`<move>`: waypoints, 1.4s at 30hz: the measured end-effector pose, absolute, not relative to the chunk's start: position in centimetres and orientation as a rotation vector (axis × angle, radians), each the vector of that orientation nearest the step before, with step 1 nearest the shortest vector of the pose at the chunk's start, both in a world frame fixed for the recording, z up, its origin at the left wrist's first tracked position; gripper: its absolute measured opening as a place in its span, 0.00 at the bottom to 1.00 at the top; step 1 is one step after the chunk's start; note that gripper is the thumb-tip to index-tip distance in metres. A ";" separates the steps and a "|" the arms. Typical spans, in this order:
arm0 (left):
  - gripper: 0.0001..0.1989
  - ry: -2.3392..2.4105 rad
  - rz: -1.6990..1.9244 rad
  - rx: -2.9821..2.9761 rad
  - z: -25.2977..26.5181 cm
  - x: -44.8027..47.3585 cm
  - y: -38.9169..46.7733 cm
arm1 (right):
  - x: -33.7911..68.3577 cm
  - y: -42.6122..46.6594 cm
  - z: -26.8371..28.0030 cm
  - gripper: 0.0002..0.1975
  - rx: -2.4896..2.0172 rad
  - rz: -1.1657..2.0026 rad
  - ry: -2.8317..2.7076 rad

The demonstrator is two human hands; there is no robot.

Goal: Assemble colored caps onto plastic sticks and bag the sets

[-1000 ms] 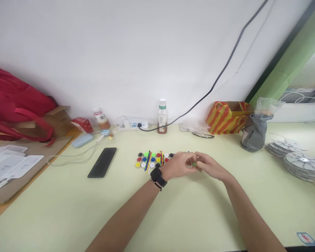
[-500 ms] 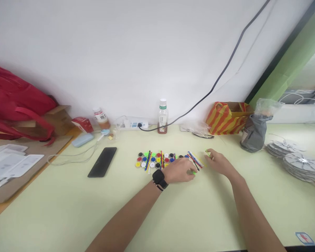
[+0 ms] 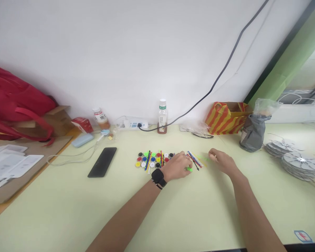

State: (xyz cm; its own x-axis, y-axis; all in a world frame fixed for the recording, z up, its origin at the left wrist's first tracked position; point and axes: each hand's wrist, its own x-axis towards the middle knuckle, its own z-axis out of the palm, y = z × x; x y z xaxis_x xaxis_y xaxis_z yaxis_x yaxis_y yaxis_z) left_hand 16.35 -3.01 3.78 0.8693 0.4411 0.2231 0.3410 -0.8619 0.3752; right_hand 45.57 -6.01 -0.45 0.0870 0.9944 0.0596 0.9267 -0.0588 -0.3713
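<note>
My left hand [image 3: 177, 166], with a black watch on the wrist, is closed around a small bright green plastic piece [image 3: 189, 169]; its exact shape is hidden. It covers part of several colored discs [image 3: 152, 159] laid out in rows, with bundles of thin colored plastic sticks [image 3: 161, 159] between them. Just right of that hand lies a fanned bundle of blue, red, white and black sticks [image 3: 195, 159]. My right hand [image 3: 222, 161] is pinched at the fingertips beside a thin yellow-green stick [image 3: 204, 158], smeared by motion, which appears to be in its grip.
A black phone [image 3: 102, 162] lies left of the discs. Behind stand a drink bottle [image 3: 162, 117], a power strip [image 3: 133, 124] and a striped bag [image 3: 225, 118]. At right are a grey bag [image 3: 253, 134] and stacked silvery discs [image 3: 301, 164]. A black cable [image 3: 212, 85] hangs along the wall.
My left hand has shifted slightly left with the green piece, which shows more now. My right hand has moved a little to the right, away from the stick bundle.
</note>
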 end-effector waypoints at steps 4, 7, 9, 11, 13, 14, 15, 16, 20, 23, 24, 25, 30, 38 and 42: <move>0.03 0.609 0.483 2.729 3.8 16.3 -3.0 | 45.4 -5.8 -1.1 0.11 -1.892 0.475 -1.954; 0.10 0.605 0.540 2.671 4.4 15.7 -2.5 | 45.3 -5.5 -1.4 0.10 -1.847 0.505 -1.952; 0.14 0.609 0.535 2.642 4.9 15.0 -2.0 | 45.1 -5.4 -1.5 0.10 -1.870 0.461 -1.917; 0.16 0.631 0.498 2.632 5.4 14.3 -1.4 | 44.7 -5.2 -1.5 0.10 -1.876 0.433 -1.889; 0.17 0.663 0.450 2.625 5.6 13.7 -1.0 | 43.9 -5.2 -1.4 0.11 -1.860 0.431 -1.880; 0.18 0.685 0.429 2.623 5.5 13.5 -0.9 | 43.4 -5.2 -1.3 0.11 -1.851 0.429 -1.884; 0.18 0.705 0.411 2.623 5.4 13.4 -0.8 | 42.9 -5.3 -1.2 0.11 -1.852 0.415 -1.889; 0.19 0.723 0.398 2.623 5.3 13.4 -0.7 | 42.3 -5.3 -1.1 0.12 -1.864 0.388 -1.893; 0.19 0.744 0.384 2.626 4.9 13.6 -0.8 | 40.1 -5.5 -0.8 0.12 -1.915 0.271 -1.897; 0.19 0.746 0.380 2.634 4.8 13.7 -0.9 | 38.9 -5.5 -0.6 0.12 -1.875 0.286 -1.924; 0.19 0.750 0.378 2.637 4.8 13.7 -0.9 | 38.6 -5.6 -0.6 0.12 -1.854 0.307 -1.936; 0.19 0.753 0.378 2.640 4.9 13.7 -0.9 | 38.3 -5.6 -0.6 0.12 -1.832 0.333 -1.949; 0.22 0.764 0.493 2.642 5.7 13.4 -0.9 | 37.5 -5.9 -0.7 0.13 -1.732 0.465 -1.984; 0.20 0.893 0.803 2.552 8.9 9.6 -0.1 | 36.3 -6.5 0.1 0.17 -1.605 0.723 -1.925; 0.19 0.954 0.845 2.432 8.7 6.0 0.4 | 36.3 -6.5 0.1 0.16 -1.583 0.710 -1.937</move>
State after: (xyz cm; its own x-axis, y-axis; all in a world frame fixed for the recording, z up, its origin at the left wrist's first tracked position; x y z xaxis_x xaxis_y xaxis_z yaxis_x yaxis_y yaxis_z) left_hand 5.97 0.36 8.68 0.5857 0.7103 0.3904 0.4732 -0.6907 0.5468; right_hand 36.33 -6.53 0.06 -0.1692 0.9827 0.0747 0.7014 0.1733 -0.6913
